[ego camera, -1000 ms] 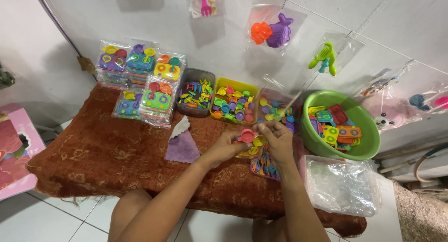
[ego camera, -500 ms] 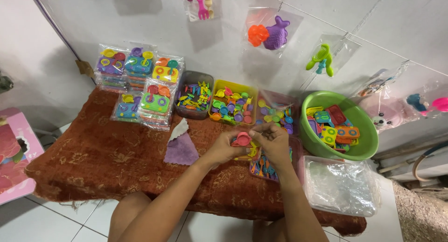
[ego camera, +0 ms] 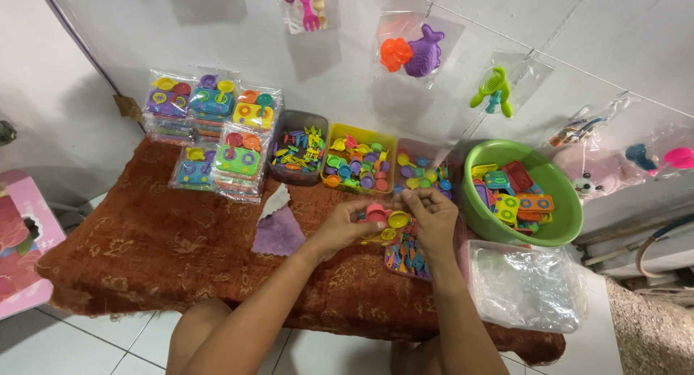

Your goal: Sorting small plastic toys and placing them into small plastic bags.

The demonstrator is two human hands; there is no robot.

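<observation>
1. The left hand pinched a small red toy cup in its grip, and just beside it the right hand had its fingers pressed around small pieces next to a yellow toy dish; what else the right grip held could not be told.
2. Compared with a second earlier, both hands had stayed close together over the same spot near the middle of the surface, with the red piece moved only slightly; the work on the little pieces looked mid-step, not finished.
3. Under the hands lay one flat tray of small coloured cutlery, toward the front edge of the cloth-covered surface.
4. Along the back edge stood three open tubs: a grey tub, a yellow tub and a clear tub, all filled with small toys.
5. One green bowl of larger flat pieces sat at the right end, with one stack of clear bags at the front right corner.
6. At the back left corner were about five packed toy sets, some stacked, so the count was uncertain.
7. One purple cloth lay left of the hands.
</observation>
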